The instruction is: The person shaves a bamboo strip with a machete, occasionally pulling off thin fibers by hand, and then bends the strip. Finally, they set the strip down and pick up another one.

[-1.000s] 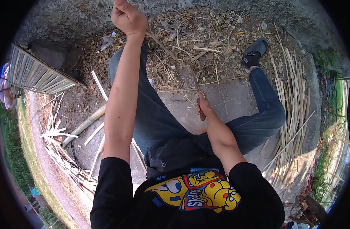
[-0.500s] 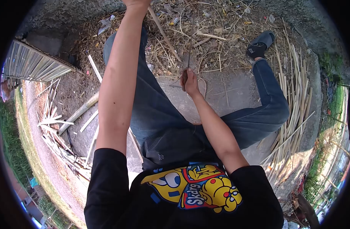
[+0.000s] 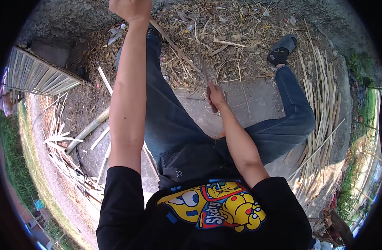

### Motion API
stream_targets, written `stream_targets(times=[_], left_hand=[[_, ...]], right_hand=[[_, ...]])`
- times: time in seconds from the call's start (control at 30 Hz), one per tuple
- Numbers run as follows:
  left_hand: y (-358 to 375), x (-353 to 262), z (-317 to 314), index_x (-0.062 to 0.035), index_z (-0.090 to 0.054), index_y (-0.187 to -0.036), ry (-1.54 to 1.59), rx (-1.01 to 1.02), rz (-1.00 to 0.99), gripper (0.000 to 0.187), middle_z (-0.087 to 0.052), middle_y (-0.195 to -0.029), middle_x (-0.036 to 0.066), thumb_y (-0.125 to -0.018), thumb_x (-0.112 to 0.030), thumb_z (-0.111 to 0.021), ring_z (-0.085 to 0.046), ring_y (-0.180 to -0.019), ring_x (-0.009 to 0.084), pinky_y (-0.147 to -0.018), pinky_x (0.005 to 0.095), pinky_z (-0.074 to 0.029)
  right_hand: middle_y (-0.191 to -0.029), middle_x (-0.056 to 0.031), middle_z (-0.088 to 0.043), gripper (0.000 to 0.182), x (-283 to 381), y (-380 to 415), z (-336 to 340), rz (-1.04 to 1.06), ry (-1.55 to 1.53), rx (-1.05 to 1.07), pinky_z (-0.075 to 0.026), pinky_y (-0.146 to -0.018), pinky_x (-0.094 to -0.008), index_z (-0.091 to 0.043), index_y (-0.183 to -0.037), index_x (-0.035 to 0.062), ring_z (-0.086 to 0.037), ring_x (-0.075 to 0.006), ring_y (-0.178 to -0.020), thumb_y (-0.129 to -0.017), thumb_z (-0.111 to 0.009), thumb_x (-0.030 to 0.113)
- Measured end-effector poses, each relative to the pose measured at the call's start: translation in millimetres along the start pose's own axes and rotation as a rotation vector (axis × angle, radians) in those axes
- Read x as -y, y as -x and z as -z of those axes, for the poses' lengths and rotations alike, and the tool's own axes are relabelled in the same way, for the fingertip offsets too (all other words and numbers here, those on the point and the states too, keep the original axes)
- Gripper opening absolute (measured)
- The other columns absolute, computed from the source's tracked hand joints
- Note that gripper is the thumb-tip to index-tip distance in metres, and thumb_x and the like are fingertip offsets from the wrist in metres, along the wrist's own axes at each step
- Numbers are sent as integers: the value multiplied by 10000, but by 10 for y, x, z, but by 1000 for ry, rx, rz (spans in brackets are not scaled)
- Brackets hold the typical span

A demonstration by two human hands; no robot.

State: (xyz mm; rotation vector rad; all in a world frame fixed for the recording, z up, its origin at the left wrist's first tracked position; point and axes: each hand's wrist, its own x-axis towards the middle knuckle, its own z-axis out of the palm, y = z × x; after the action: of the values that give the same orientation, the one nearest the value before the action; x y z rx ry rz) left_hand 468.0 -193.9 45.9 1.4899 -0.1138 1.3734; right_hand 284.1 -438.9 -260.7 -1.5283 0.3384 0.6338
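Observation:
My left hand (image 3: 130,9) is closed at the top edge, its fingers partly out of frame. A long bamboo strip (image 3: 172,43) runs from behind its wrist down to the right, ending near the knife. My right hand (image 3: 217,97) is wrapped round the brown handle of a knife (image 3: 202,62), between my spread legs. The thin, dark blade points up and slightly left, crossing close to the strip's lower end; whether they touch is unclear.
Split bamboo strips (image 3: 322,116) lie in a long pile on the right. More strips (image 3: 70,166) and a bamboo pole (image 3: 89,129) lie on the left, below a slatted bamboo panel (image 3: 45,73). Shavings (image 3: 236,50) cover the ground ahead, before a rough wall (image 3: 74,18).
My left hand has moved left and slightly down, with the strip's upper end shifting left. My right hand has moved slightly right and down, and the blade has tilted left.

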Motion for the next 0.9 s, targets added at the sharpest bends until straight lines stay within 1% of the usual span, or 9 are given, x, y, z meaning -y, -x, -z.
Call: stream_targets(times=[0.1,0.2,0.27,0.37,0.43,0.53,0.63,0.7,0.9], left_hand=[[4,-49,34,-81,-452,-669,-104,4,79,568,-341,-572,-35,-1055,-497,-491,-309,-547,94,-524,329,-278],[-5,-75,-26,-71,-456,-672,-125,-26,35,587,-356,-571,-17,-1051,-518,-484,-322,-554,111,-535,341,-298],[43,-82,9,-68,-459,-675,-180,-16,29,587,-361,-571,-14,-1051,-518,-486,-325,-553,112,-535,341,-302],[7,-126,-38,-59,-465,-682,-168,-72,24,585,-377,-573,-5,-1050,-513,-492,-333,-550,116,-535,338,-310],[-2,-96,80,-52,-465,-684,-206,-88,-9,581,-392,-580,-5,-1053,-499,-494,-338,-546,115,-532,338,-310],[-12,-12,152,-61,-470,-679,-146,-97,37,564,-357,-581,-16,-1055,-480,-499,-318,-536,110,-518,336,-291],[-69,-150,198,-101,-417,-635,112,19,123,599,-289,-558,-31,-1047,-534,-469,-256,-479,103,-475,319,-246],[-133,-30,332,-125,-356,-691,539,386,316,614,-286,-552,-11,-1039,-632,-344,-226,-481,112,-495,310,-232],[-100,-33,441,-131,-334,-672,677,410,544,658,-257,-546,-9,-1009,-689,-244,-226,-484,123,-485,295,-226]], right_hand=[[-546,-48,-484,669,354,55,-194,222,-81,-38,-418,-441,-316,-490,-652,62,-487,-160,-427,-1020,-429,617],[-545,-74,-522,719,-95,-14,-190,233,-49,-28,-432,-459,-348,-530,-662,37,-534,-195,-447,-999,-419,662],[-557,-111,-565,784,-658,-38,62,-185,382,-68,-450,-476,-387,-576,-684,12,-575,-240,-473,-968,-403,723],[-568,-148,-589,841,-1163,-68,282,-381,484,-182,-467,-497,-415,-611,-703,-6,-587,-280,-478,-930,-404,777],[-559,-42,-497,703,-1092,-68,378,-536,230,-54,-449,-456,-384,-519,-737,90,-469,-189,-405,-908,-479,770],[-565,-17,-476,685,-849,-13,391,-700,-195,24,-423,-438,-368,-519,-772,101,-444,-156,-409,-906,-485,772],[-553,-8,-462,700,-711,-63,338,-548,-338,89,-410,-433,-360,-495,-705,112,-423,-137,-410,-920,-451,777],[-557,-12,-473,696,-431,-60,244,-422,-292,31,-408,-430,-352,-503,-712,101,-435,-140,-412,-935,-447,758],[-567,-34,-508,678,902,370,-26,213,-190,-59,-399,-418,-289,-530,-742,45,-485,-122,-427,-1005,-423,660]])
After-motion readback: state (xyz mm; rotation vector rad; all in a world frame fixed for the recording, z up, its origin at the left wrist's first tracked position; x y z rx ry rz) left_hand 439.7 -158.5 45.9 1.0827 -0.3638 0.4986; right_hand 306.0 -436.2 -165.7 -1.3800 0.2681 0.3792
